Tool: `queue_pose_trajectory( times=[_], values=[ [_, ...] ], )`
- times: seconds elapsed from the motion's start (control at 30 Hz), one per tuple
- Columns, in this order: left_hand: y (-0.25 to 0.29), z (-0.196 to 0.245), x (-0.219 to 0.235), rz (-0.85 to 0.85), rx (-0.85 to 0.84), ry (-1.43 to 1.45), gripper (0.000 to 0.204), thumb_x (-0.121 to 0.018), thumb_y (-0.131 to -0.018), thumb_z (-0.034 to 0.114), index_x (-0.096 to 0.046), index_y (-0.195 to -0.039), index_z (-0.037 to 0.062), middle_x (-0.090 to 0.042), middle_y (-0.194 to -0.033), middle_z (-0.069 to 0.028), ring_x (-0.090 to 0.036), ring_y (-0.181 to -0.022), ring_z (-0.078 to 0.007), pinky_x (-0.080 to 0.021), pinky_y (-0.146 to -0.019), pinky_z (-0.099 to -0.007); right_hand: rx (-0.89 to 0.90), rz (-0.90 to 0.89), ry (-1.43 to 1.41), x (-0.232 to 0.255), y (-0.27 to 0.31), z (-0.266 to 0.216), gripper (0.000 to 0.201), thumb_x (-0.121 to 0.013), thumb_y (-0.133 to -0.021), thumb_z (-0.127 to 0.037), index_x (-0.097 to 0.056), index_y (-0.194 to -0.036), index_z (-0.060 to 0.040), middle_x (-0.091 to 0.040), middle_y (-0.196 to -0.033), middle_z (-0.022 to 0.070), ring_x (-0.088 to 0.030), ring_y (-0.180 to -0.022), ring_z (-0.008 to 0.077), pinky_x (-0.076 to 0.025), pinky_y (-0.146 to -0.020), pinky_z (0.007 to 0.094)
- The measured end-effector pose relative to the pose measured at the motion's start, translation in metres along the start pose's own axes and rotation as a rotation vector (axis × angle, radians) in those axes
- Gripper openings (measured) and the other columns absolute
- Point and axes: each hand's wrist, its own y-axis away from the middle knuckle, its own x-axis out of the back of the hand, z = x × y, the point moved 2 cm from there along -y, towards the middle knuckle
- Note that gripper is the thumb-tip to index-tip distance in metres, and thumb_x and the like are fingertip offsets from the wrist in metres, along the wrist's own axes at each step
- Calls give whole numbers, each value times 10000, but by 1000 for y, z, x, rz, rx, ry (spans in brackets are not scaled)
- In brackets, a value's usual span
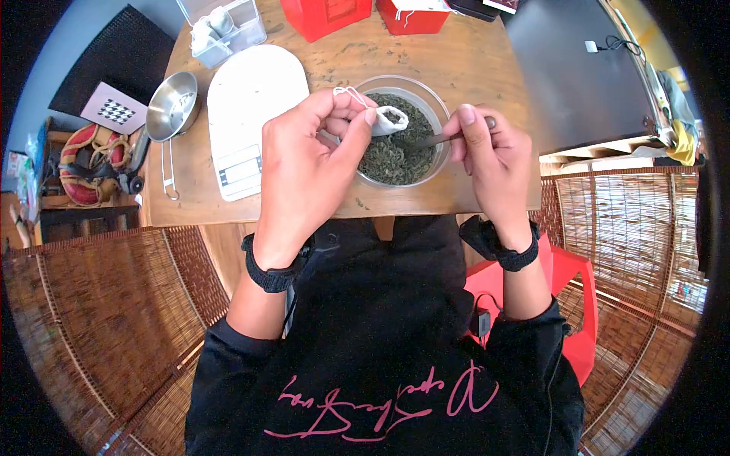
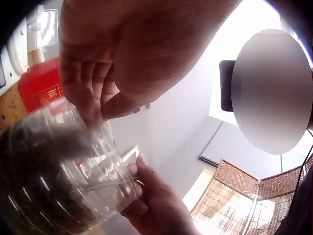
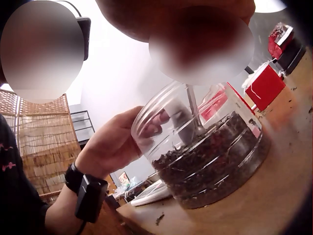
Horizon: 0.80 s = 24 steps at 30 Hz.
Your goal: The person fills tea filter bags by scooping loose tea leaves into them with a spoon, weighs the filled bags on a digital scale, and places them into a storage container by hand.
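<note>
My left hand [image 1: 304, 167] pinches a small white drawstring bag [image 1: 391, 125] by its edge, its mouth facing up with dark dried leaves inside. The bag is over a clear round plastic jar [image 3: 215, 183], partly filled with dried green-brown leaves [image 1: 391, 163]. The thumb and fingers of my right hand [image 1: 494, 159] grip the handle of a metal spoon [image 1: 435, 140] that slants down into the jar. The right wrist view shows the spoon [image 3: 192, 103] through the clear wall, beside the bag [image 3: 181, 125]. The bowl of the spoon is hidden near the leaves.
A white kitchen scale [image 1: 255, 91] lies left of the jar, with a long-handled metal pan [image 1: 173, 106] beyond it. At the back stand a clear box [image 1: 247, 42] of white bags and two red boxes [image 1: 323, 19] [image 1: 411, 21]. Leaf crumbs dot the wooden table [image 1: 487, 83].
</note>
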Motion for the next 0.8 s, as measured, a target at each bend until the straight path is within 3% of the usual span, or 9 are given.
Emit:
queue_pose_trajectory(
  times=[0.1, 0.17, 0.23, 0.57, 0.8],
  values=[
    [-2, -2, -2, -1, -13, -25, 73, -709, -963, 36, -730, -999, -24, -731, -898, -12, -604, -726, -33, -497, -662, -200, -80, 40, -77, 4, 0, 3, 321, -600, -1080, -249, -723, -902, -12, -605, -657, -24, -490, -560, 31, -362, -509, 211],
    [-3, -5, -2, 59, -103, -18, 76, -713, -907, 26, -742, -956, -24, -727, -784, -18, -610, -652, -27, -456, -560, -193, -135, 56, -105, 6, 1, 6, 338, -590, -1085, -267, -722, -892, -23, -591, -639, -26, -464, -539, 23, -334, -496, 202],
    [-4, -3, -2, 52, -107, -23, 74, -713, -897, 28, -747, -944, -19, -720, -765, -14, -603, -639, -28, -448, -556, -195, -152, 96, -139, 7, 2, 10, 369, -571, -1093, -301, -721, -887, -34, -581, -626, -31, -434, -517, 15, -302, -483, 191],
    [-10, 1, -2, -14, -128, -154, 89, -724, -853, 63, -759, -893, -9, -719, -712, -33, -588, -558, -48, -434, -526, -220, -139, 158, -187, 20, 1, 10, 401, -551, -1098, -347, -713, -903, -36, -583, -631, -22, -456, -524, 25, -321, -482, 192],
    [-12, 0, 0, -14, -88, -68, 103, -719, -820, 46, -758, -889, -20, -738, -730, -48, -602, -558, -37, -463, -534, -209, -103, 187, -166, 25, -3, 9, 402, -549, -1098, -352, -707, -902, -39, -586, -631, -15, -462, -519, 34, -333, -479, 198]
  ],
)
